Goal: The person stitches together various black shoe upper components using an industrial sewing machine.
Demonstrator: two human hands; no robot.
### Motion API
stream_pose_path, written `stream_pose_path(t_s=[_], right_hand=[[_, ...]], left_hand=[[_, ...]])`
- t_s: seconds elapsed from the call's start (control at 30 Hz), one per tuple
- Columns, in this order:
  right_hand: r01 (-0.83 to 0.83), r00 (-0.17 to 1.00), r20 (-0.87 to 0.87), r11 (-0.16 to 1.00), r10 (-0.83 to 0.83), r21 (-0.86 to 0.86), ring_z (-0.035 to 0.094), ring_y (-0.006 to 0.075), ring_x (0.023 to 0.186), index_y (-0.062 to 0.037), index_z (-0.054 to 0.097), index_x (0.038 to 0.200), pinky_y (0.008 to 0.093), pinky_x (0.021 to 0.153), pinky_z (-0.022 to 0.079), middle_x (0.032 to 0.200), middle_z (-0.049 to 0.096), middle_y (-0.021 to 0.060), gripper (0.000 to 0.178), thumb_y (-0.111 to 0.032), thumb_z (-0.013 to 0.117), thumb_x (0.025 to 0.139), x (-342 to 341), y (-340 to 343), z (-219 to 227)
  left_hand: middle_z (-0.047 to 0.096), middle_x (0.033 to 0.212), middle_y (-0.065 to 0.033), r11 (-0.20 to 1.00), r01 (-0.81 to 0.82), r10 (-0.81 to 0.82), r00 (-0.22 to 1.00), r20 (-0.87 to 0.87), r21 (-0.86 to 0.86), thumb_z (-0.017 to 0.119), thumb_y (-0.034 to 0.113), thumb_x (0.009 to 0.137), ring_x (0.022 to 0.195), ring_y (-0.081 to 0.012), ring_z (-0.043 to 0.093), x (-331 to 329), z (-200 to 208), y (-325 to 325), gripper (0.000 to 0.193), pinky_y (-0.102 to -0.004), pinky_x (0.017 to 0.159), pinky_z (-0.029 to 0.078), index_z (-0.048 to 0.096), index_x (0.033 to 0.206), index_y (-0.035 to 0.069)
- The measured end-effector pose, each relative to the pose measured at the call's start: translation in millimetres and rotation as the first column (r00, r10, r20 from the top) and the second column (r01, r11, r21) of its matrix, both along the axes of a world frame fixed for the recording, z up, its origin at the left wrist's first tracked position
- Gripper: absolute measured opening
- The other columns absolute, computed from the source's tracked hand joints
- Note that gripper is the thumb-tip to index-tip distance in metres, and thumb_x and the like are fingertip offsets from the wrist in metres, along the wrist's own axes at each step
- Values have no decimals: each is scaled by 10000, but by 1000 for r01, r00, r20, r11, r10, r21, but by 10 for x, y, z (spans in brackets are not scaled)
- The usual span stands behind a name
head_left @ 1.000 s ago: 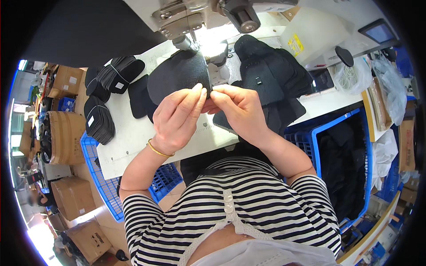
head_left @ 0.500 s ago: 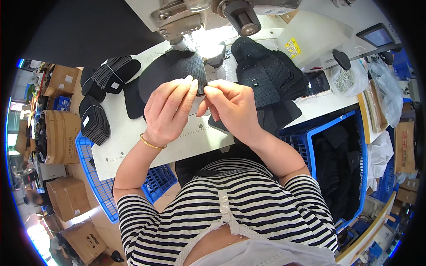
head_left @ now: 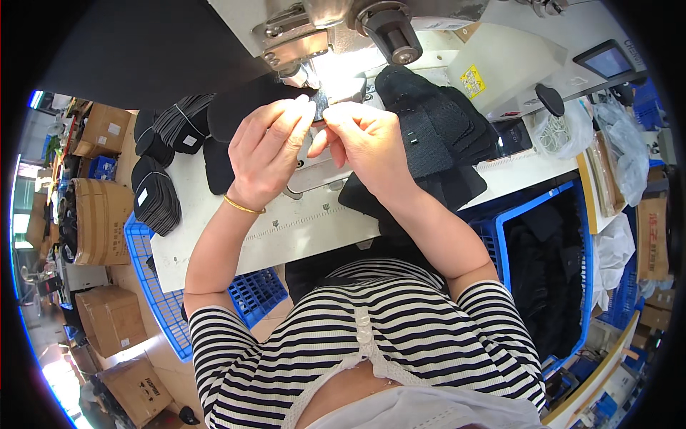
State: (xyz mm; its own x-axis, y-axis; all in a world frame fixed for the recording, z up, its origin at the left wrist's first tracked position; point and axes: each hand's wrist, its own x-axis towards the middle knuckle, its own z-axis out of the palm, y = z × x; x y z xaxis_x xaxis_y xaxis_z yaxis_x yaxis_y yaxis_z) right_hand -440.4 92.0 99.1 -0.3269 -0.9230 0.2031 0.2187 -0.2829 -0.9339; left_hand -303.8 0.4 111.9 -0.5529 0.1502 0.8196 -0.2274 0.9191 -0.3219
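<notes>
Under the head of a sewing machine [head_left: 294, 51], my two hands meet at the edge of a flat black fabric piece [head_left: 236, 107]. My left hand [head_left: 268, 150] has its fingers pressed together over the fabric's right end, close below the presser foot area. With thumb and index finger, my right hand [head_left: 366, 146] pinches the near edge of the same piece; its other fingers curl beneath. Much of the fabric is hidden behind my left hand. Just right of my right hand lies a loose pile of black fabric pieces [head_left: 432, 118].
Tied bundles of black pieces [head_left: 154, 196] lie at the table's left end. A blue crate [head_left: 506, 250] with black material stands at the right, and a blue basket [head_left: 161, 304] sits below left. A small screen [head_left: 607, 63] and a clear plastic bag [head_left: 561, 129] are at the right.
Both hands have moved forward, toward the machine, with the black fabric piece between them. The fabric has slid further under the machine head, and less of it shows between my hands.
</notes>
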Motion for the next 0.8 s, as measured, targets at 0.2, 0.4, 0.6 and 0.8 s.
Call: stream_pose_path(t_s=[0.2, 0.4, 0.6, 0.8], right_hand=[[-23, 999, 43, 999, 21, 31, 527, 66, 476, 29, 656, 859, 202, 456, 421, 696, 690, 111, 193, -90, 513, 909, -13, 10, 24], [-42, 999, 15, 998, 41, 45, 536, 68, 488, 36, 665, 888, 207, 475, 440, 712, 695, 112, 197, -98, 520, 902, -19, 81, 7], [-51, 999, 14, 998, 51, 43, 536, 65, 492, 34, 670, 890, 210, 481, 445, 725, 700, 115, 196, -104, 531, 896, -31, 102, -18], [-56, 998, 17, 996, 55, 71, 537, 67, 496, 29, 672, 890, 212, 483, 447, 729, 701, 115, 198, -110, 532, 901, -16, 112, -59]], left_hand=[[660, 946, -90, 1000, 14, -14, 1000, -4, 0, 652, 24, 561, 884, -230, 633, -48, 37, -97, 314, -324, 694, 537, 671, 871, -22], [648, 941, -76, 999, -34, 34, 999, -9, -17, 646, 30, 572, 897, -229, 627, -73, -4, -148, 302, -326, 703, 528, 669, 869, -19], [640, 936, -67, 995, -96, 96, 995, -7, -30, 646, 23, 572, 900, -224, 624, -104, 3, -141, 297, -319, 705, 527, 670, 865, -15], [630, 959, -64, 993, -116, 116, 993, 8, -7, 652, 21, 589, 898, -220, 622, -102, 9, -96, 297, -321, 716, 525, 670, 883, -9]])
